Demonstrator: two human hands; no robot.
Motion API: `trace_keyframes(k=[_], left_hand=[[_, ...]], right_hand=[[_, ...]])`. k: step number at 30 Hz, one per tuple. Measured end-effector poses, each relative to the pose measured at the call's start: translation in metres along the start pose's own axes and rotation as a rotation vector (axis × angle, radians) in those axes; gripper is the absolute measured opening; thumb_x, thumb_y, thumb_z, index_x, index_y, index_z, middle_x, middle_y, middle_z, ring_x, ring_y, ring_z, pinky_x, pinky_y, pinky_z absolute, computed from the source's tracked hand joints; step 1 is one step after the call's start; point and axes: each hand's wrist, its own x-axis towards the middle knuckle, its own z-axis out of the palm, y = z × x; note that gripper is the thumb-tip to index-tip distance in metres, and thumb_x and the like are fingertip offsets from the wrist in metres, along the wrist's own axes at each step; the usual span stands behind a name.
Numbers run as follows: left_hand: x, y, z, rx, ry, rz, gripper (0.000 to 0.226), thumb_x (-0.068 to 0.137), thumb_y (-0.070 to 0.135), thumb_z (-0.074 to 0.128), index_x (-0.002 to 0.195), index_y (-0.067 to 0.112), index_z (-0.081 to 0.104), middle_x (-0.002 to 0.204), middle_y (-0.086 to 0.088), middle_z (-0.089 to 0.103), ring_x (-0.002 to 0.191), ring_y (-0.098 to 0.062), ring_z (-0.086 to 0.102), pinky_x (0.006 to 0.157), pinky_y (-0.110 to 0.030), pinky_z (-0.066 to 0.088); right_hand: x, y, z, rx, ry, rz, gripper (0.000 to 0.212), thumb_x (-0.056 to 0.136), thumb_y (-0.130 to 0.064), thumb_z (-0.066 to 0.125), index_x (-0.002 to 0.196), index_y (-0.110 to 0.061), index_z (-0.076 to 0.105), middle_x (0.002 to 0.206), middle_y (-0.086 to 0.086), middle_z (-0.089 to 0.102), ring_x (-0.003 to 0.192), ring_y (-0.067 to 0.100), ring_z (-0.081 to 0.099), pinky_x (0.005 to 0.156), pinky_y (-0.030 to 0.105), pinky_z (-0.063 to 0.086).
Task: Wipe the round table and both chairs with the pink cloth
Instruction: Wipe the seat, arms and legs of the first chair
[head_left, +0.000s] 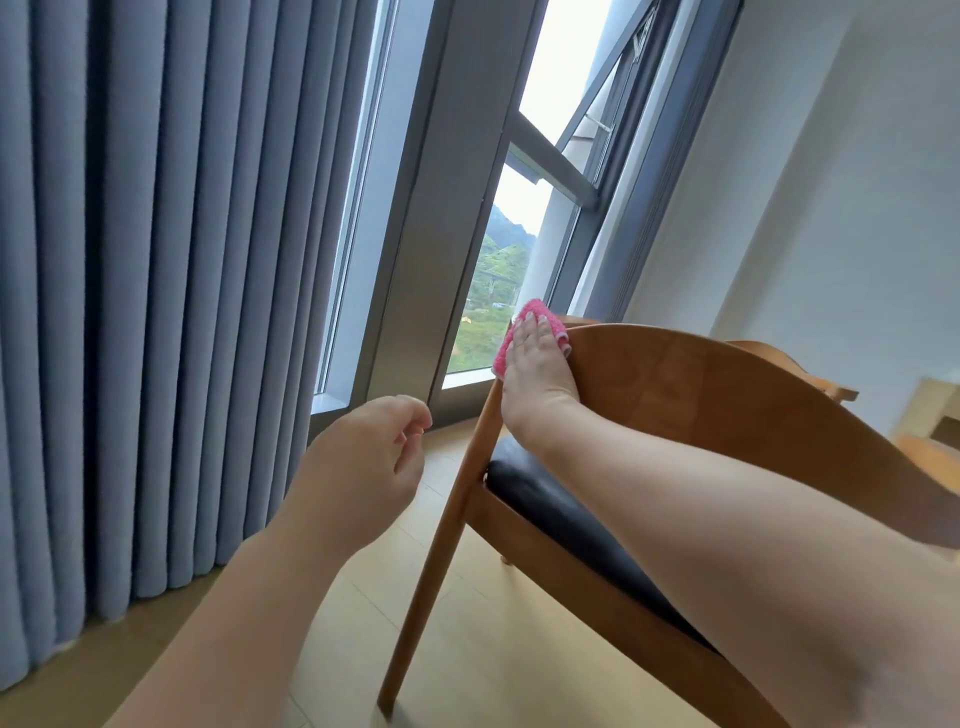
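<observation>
Right hand (535, 358) presses the pink cloth (524, 332) with straight fingers against the top corner of the wooden chair's backrest (701, 395). Left hand (363, 467) hangs in the air, loosely curled, holding nothing.

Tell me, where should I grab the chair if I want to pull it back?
Probably grab the top rail of the wooden chair backrest, coming from behind and above, as this view looks at it. The rail is a curved, thin edge facing you, so fingers can hook over it. The right hand already presses the pink cloth at its left end; the left hand is free.
</observation>
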Motion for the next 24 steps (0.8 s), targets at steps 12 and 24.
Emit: trace_keyframes(k=[12, 24], left_hand=[[-0.004, 0.017, 0.019, 0.004, -0.057, 0.107, 0.005, 0.087, 0.027, 0.062, 0.092, 0.026, 0.064, 0.079, 0.02, 0.057, 0.071, -0.003, 0.059, 0.063, -0.018, 0.052], [-0.012, 0.081, 0.052, -0.003, -0.218, 0.282, 0.009, 0.085, 0.019, 0.062, 0.076, 0.019, 0.065, 0.066, 0.008, 0.057, 0.059, -0.013, 0.054, 0.053, -0.033, 0.051]], right_hand=[[-0.061, 0.041, 0.027, 0.208, 0.27, -0.108, 0.061, 0.097, -0.027, 0.013, 0.152, -0.003, -0.001, 0.159, 0.02, -0.008, 0.145, 0.04, -0.015, 0.113, 0.05, -0.017], [-0.144, 0.093, 0.09, 0.336, 0.524, -0.028, 0.067, 0.1, -0.033, 0.034, 0.153, -0.008, 0.002, 0.16, 0.015, -0.003, 0.147, 0.036, -0.008, 0.119, 0.047, -0.006]])
